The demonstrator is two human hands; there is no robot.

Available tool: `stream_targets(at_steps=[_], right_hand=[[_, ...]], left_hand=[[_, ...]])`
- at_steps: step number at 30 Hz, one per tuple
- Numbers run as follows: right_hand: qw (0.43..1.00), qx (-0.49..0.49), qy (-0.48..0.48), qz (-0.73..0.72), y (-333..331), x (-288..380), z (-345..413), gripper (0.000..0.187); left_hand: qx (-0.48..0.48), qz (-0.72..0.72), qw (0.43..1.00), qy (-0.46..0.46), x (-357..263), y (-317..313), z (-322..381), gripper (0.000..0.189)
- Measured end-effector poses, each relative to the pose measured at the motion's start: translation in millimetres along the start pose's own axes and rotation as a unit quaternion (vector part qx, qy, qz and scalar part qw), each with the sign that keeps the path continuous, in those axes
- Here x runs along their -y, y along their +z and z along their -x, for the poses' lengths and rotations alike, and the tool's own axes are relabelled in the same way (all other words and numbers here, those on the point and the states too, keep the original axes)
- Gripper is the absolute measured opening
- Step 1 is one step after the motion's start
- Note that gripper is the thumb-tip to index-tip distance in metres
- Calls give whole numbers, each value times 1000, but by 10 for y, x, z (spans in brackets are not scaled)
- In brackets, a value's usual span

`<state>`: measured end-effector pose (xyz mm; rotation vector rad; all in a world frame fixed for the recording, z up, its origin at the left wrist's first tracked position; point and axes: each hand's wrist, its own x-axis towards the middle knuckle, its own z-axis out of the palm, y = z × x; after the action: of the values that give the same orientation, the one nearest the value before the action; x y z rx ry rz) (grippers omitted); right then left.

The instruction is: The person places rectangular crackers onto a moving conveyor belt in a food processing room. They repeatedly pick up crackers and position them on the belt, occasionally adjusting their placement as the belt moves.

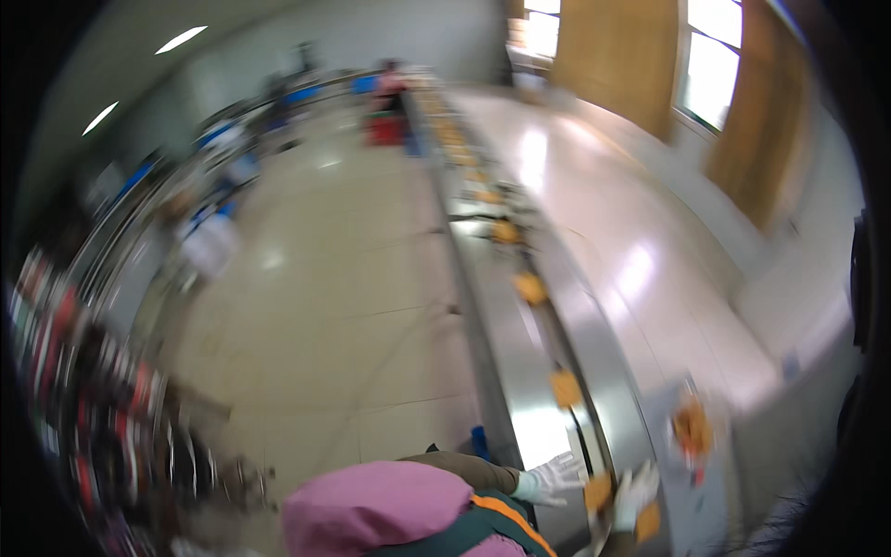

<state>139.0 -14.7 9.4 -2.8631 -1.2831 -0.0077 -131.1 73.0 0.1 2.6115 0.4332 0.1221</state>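
My left hand (550, 480), in a white glove, reaches over the metal conveyor line (498, 306) with its fingers spread. Its fingertips are at the edge of an orange-yellow square piece (597, 491); whether they touch it I cannot tell. My right hand (636, 493), gloved as well, is just right of that piece. Below it, a second orange-yellow piece (648, 522) lies close to the wrist. Blur hides whether the right fingers grip anything. Farther along the line lie more such pieces (565, 388). My pink garment (379, 508) fills the bottom.
Right of the line, a grey surface (658, 411) bears a blurred orange and red bundle (691, 428). A person in pink (390, 82) is at the far end, near a red crate (384, 129). Blurred workstations (139, 278) run along the left. Brown curtains (616, 63) hang by the windows.
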Motion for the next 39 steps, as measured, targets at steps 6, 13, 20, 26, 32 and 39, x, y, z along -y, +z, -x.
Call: stream_targets(at_steps=[6, 13, 20, 26, 32, 39], right_hand=[[926, -123, -346, -89, 21, 576, 561, 43], [848, -142, -456, -230, -192, 1343, 518, 40], [931, -117, -328, -106, 177, 1161, 425, 60], [944, -94, -295, -110, -6, 1213, 541, 57], [953, -73, -257, -143, 31, 474, 972, 62], [976, -168, -135, -10, 285, -1024, 1701, 55]], left_hand=[[-184, -38, 972, -143, 805, -127, 279, 73], [-214, 9, 962, -170, 873, -134, 212, 72], [-221, -8, 952, -210, 855, -103, 117, 69], [-130, -39, 958, -252, 766, -389, 115, 70], [-75, -95, 951, -286, 912, -844, 77, 68], [-122, -157, 900, -389, 1609, -920, 41, 67]])
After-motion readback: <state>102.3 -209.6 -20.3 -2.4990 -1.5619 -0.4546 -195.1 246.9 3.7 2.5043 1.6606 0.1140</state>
